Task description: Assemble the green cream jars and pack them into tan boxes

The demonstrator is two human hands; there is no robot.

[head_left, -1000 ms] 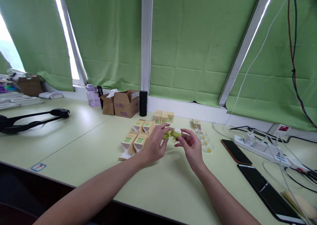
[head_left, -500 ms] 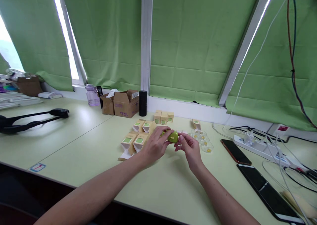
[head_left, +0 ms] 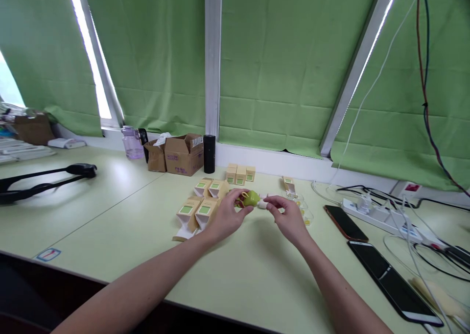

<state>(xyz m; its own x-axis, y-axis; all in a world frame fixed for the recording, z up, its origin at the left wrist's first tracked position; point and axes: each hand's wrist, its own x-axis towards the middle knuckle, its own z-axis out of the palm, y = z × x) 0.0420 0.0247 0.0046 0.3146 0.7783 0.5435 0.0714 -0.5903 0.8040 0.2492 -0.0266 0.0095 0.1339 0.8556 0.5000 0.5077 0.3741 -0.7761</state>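
Note:
A small green toy (head_left: 251, 198) with a yellow loop hangs a little above the pale green table (head_left: 110, 211). My left hand (head_left: 224, 216) pinches its left side. My right hand (head_left: 289, 219) pinches a small white piece (head_left: 263, 204) at the toy's right end. Both hands are closed on it. Just left of my left hand lie several tan cartons with green labels (head_left: 198, 204), some with open flaps. Three more small cartons (head_left: 240, 173) stand behind.
Clear plastic shells with yellow bits (head_left: 304, 211) and another carton (head_left: 290, 184) lie right of my hands. Two phones (head_left: 345, 222) (head_left: 392, 281), a power strip (head_left: 382, 215) and cables fill the right side. Brown boxes (head_left: 183, 154), a black cylinder (head_left: 209, 154), a purple bottle (head_left: 128, 142) stand behind.
The toy was turned between my fingers from showing a white face to showing its green body. My right hand now pulls a white piece out at its right end.

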